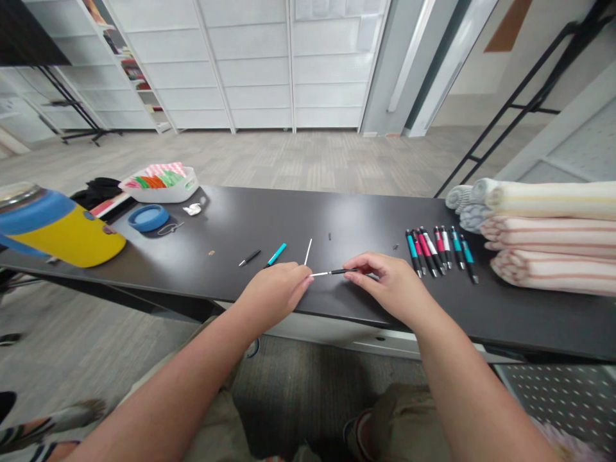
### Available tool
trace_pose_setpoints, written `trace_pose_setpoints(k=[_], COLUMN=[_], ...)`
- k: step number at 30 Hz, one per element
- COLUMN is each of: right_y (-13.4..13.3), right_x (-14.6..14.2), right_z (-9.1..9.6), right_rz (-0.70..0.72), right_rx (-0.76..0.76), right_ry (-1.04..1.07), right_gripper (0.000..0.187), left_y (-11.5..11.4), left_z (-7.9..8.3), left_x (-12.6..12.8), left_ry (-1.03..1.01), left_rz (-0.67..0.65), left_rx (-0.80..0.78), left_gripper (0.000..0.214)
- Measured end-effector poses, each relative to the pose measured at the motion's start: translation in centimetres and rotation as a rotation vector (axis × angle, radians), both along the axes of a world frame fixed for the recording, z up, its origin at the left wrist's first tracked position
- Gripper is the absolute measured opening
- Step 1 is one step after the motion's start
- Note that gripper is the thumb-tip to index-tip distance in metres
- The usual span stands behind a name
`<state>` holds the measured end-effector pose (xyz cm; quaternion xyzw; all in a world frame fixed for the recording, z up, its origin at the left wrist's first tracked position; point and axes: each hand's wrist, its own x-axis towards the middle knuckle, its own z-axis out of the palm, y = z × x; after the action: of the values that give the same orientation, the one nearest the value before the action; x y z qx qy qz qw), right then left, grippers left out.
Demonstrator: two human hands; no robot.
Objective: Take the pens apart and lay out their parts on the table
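Note:
My left hand (278, 287) is closed over the near part of the table and pinches a thin white pen refill (319, 274). The refill's right end meets a slim black pen part (339, 271), which my right hand (385, 282) grips between thumb and fingertips. A second thin white stick (308, 250) points away from the table edge just beyond my left hand; its near end is hidden. Left of that lie a turquoise pen barrel (276, 254) and a black pen tip section (249, 258). A small dark piece (330, 237) rests farther back.
Several assembled pens (440, 250) lie in a row on the right, beside stacked rolled towels (553, 237). At the left are a yellow and blue jar (58, 224), a blue lid (148, 218) and a white basket (168, 192) of colourful packets. The dark table (231, 218) runs across.

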<state>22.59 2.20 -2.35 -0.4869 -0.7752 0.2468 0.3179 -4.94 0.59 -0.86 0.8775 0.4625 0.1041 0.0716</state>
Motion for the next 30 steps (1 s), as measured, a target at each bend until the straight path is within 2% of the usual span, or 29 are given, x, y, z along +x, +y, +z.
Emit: trace_pose_setpoints(k=[6, 13, 17, 23, 30], right_y=[-0.4, -1.2, -1.4, -1.5, -1.7], right_x=[-1.0, -2.5, -2.5, -2.5, -2.9], right_z=[0.3, 0.7, 0.7, 0.6, 0.8], right_rz=[0.043, 0.13, 0.141, 0.123, 0.115], right_rx=[0.022, 0.081, 0.096, 0.101, 0.064], right_ry=[0.006, 0.037, 0.028, 0.017, 0.053], right_gripper=[0.01, 0.008, 0.007, 0.008, 0.009], left_y=[0.0, -0.5, -0.4, -0.4, -0.5], left_z=[-0.5, -1.3, -1.3, -1.4, -1.5], left_x=[0.1, 0.8, 0.7, 0.6, 0.9], left_ry=[-0.058, -0.104, -0.062, 0.035, 0.016], left_rz=[-0.045, -0.158, -0.149, -0.112, -0.11], left_rx=[0.01, 0.127, 0.155, 0.104, 0.09], left_gripper=[0.027, 0.024, 0.028, 0.029, 0.029])
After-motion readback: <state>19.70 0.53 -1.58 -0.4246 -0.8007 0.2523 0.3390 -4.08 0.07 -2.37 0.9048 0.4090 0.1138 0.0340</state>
